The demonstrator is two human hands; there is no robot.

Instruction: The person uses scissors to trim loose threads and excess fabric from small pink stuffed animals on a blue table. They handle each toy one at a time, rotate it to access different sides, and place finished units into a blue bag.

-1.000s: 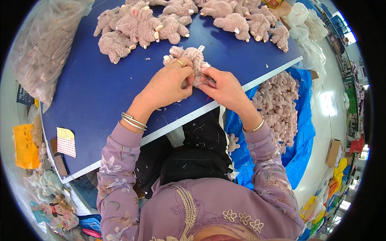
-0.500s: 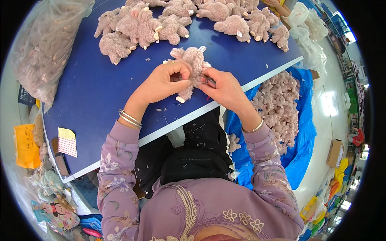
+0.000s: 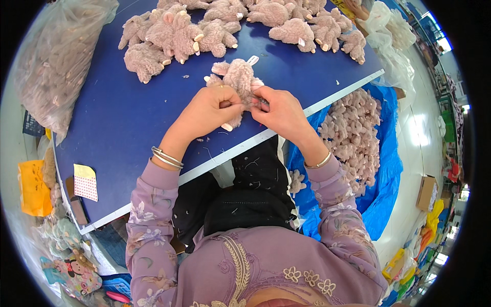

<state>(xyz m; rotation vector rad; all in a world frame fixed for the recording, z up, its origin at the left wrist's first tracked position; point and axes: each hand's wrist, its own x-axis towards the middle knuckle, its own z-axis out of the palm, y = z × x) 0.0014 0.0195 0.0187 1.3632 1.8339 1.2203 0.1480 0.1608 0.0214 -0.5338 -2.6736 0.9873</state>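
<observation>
Plush toy points lengthwise toward the worktop's near edge, pinched between left hand and right hand.

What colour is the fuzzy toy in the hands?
The toy is dusty pink; the head view shows it.

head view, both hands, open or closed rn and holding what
Left hand: closed, pinching the plush toy.
Right hand: closed on the plush toy's right side; anything else in its grip cannot be told.

Orange packet left — cardboard box right
</observation>
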